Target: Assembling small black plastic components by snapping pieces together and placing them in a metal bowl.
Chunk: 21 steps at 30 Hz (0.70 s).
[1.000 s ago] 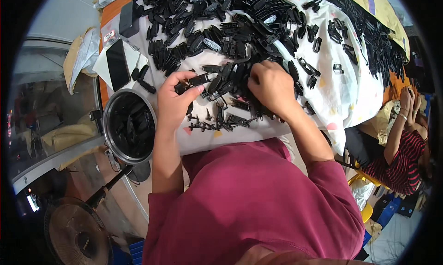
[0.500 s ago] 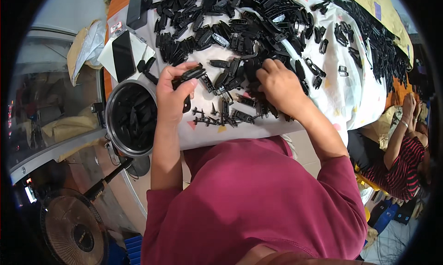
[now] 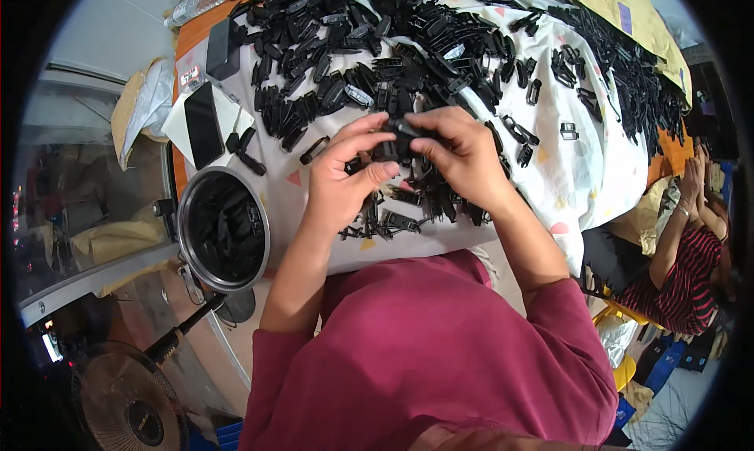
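Observation:
My left hand (image 3: 345, 176) and my right hand (image 3: 465, 154) meet over the near part of the table. Between their fingertips is a small black plastic part (image 3: 404, 127). The right thumb and fingers pinch it from the right. The left fingers and thumb curl around its left side, so much of its shape is hidden. Beneath and around the hands lie loose black plastic pieces (image 3: 402, 222), some thin and pronged, near the table's front edge. A large heap of long black clip-like parts (image 3: 357, 39) spreads beyond them.
Left of my arm stands a round metal pot (image 3: 185, 235) holding black pieces. A phone (image 3: 204, 127) lies on white paper, with a clear bottle (image 3: 196, 5) farther back. A fan (image 3: 129, 404) stands low at left. Another person (image 3: 679, 270) sits at the right.
My left hand has moved right, and my right hand has lifted from the pile and turned toward it. Both now meet at the black part. The view has shifted slightly.

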### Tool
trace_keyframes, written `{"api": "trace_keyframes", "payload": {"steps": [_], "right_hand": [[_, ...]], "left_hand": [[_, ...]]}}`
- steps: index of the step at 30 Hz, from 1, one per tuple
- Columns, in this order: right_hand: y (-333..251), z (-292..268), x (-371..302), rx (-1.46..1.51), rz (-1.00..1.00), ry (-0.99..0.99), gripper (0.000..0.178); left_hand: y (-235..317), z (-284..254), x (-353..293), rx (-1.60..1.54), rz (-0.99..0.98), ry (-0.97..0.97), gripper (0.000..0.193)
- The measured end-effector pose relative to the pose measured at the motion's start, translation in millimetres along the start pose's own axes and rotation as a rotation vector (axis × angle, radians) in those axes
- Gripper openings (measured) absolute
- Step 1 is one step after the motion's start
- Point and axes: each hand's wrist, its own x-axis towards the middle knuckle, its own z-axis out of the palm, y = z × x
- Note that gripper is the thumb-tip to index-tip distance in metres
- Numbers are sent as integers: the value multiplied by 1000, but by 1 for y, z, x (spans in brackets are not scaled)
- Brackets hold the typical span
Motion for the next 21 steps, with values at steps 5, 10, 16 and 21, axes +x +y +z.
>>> {"api": "trace_keyframes", "payload": {"steps": [5, 10, 16, 21], "right_hand": [[-3, -1, -4, -44, -43, -5, 25], [-6, -10, -3, -221, 179, -121, 21], [-1, -28, 6, -3, 493, -180, 25], [5, -13, 0, 388, 246, -205, 23]], "left_hand": [[1, 0, 10, 190, 113, -95, 28], [0, 3, 12, -281, -226, 125, 23], [6, -14, 10, -308, -208, 31, 31], [3, -5, 15, -288, -389, -157, 32]]}}
